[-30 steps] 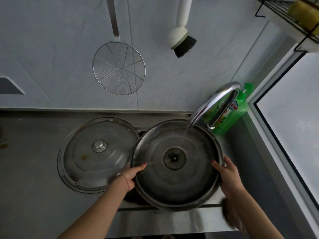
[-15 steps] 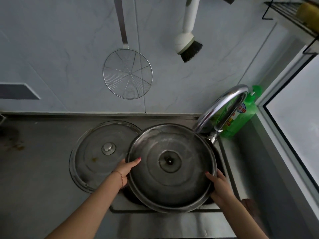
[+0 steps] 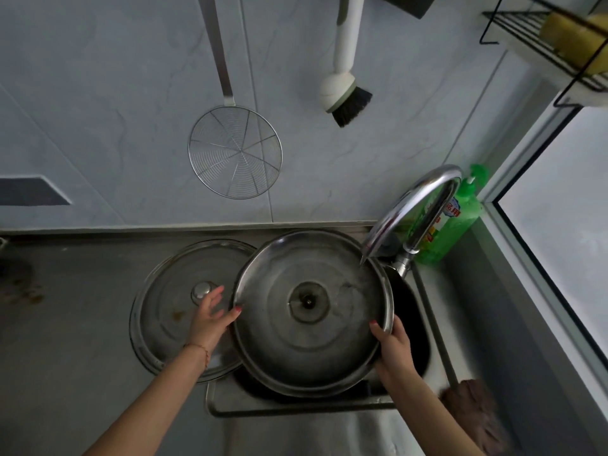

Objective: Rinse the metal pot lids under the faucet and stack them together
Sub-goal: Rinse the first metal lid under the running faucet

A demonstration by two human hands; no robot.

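A large metal pot lid is held upside down over the sink, its inner side facing me. Water from the curved chrome faucet falls on its upper right rim. My left hand touches the lid's left edge with the thumb on the rim, the other fingers spread loosely. My right hand grips the lid's right rim, thumb inside. A second metal lid with a round knob lies right side up on the steel counter to the left, partly under the first lid and my left hand.
A green dish soap bottle stands behind the faucet. A wire skimmer and a white brush hang on the wall. A rack with a yellow sponge is at top right. A brownish cloth lies on the sink's right front edge.
The held lid has shifted left, so the water now lands on its right rim. My left hand's fingers have loosened and spread off the lid's edge.
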